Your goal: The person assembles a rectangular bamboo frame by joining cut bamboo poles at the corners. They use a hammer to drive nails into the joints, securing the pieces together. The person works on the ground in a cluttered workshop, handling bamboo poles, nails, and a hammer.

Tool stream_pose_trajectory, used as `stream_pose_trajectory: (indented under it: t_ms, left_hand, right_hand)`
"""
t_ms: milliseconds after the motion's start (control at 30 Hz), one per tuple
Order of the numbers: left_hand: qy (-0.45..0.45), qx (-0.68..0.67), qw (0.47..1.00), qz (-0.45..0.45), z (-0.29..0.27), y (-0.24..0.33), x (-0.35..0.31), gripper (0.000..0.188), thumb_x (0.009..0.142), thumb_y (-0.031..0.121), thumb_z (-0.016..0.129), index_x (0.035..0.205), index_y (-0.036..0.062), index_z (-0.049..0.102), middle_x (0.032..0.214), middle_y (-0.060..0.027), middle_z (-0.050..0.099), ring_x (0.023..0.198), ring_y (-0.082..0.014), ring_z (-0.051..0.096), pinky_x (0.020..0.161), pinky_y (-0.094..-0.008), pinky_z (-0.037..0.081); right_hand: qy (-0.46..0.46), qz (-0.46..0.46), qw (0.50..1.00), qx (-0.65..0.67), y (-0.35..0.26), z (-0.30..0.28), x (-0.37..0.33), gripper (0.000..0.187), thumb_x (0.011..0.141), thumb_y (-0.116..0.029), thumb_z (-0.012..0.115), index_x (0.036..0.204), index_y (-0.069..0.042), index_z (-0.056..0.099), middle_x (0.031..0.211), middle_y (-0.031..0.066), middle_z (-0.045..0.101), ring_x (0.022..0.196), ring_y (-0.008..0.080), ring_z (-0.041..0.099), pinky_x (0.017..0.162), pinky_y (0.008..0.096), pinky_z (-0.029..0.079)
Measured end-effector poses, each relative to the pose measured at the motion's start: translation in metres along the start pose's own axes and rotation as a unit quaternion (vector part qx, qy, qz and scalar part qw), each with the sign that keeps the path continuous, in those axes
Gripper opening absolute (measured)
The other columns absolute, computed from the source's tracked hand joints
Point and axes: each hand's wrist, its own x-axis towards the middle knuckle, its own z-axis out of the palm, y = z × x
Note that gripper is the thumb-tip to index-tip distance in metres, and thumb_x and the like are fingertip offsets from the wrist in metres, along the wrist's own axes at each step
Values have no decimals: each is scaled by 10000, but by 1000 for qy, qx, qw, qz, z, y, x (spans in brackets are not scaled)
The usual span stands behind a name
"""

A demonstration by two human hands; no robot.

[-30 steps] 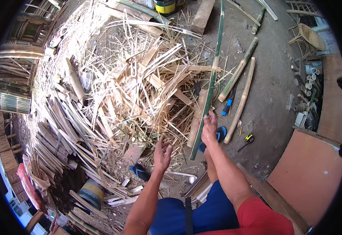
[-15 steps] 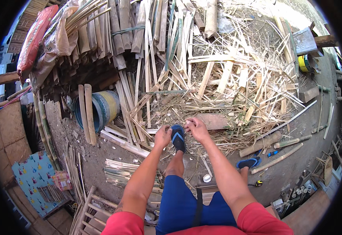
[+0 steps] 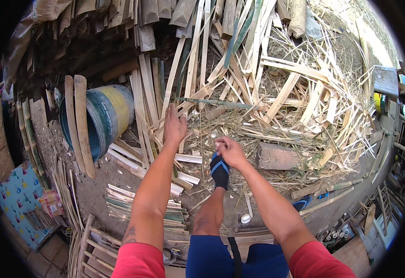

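Note:
My left hand point(image 3: 175, 125) reaches forward over the left edge of the heap of split bamboo strips point(image 3: 172, 85). Its fingers are stretched out, and I cannot tell whether they touch a strip. Just above the toes of my foot in a dark sock and blue-strapped slipper point(image 3: 219, 167), my right hand point(image 3: 229, 152) is closed in a pinch. Whatever lies between those fingertips is too small to name. Thin shavings point(image 3: 202, 127) cover the ground between both hands.
A green and yellow bucket point(image 3: 112, 109) lies on its side at left, two curved bamboo slats point(image 3: 83, 125) against its mouth. A wooden block point(image 3: 278, 156) sits right of my foot. Bundled short strips point(image 3: 142, 208) lie nearer, beside a bamboo rack point(image 3: 89, 243).
My left hand has left the slipper, moved forward and left, and straightened its fingers. My right hand stays near the foot, fingers pinched. The view has shifted.

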Motion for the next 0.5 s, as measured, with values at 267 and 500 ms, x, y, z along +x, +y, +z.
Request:
stream_pose_trajectory:
  t_ms: [267, 500]
  left_hand:
    - [-287, 122, 941, -129, 19, -23, -2, 559, 881, 299, 694, 1355, 40, 551, 1151, -279, 699, 1083, -469, 661, 996, -538, 492]
    - [-91, -102, 971, -195, -33, 15, -38, 465, 895, 388, 724, 1171, 33, 607, 979, -243, 721, 924, -450, 694, 850, -517, 515]
  right_hand:
    - [33, 36, 999, -6, 3, 2, 29, 255, 1002, -156, 570, 1168, 6, 675, 868, 102, 719, 741, 172, 683, 722, 321, 544]
    - [43, 69, 997, 15, 20, -3, -11, 240, 1013, -210, 607, 1116, -10, 689, 829, 83, 711, 705, 164, 676, 706, 329, 543]
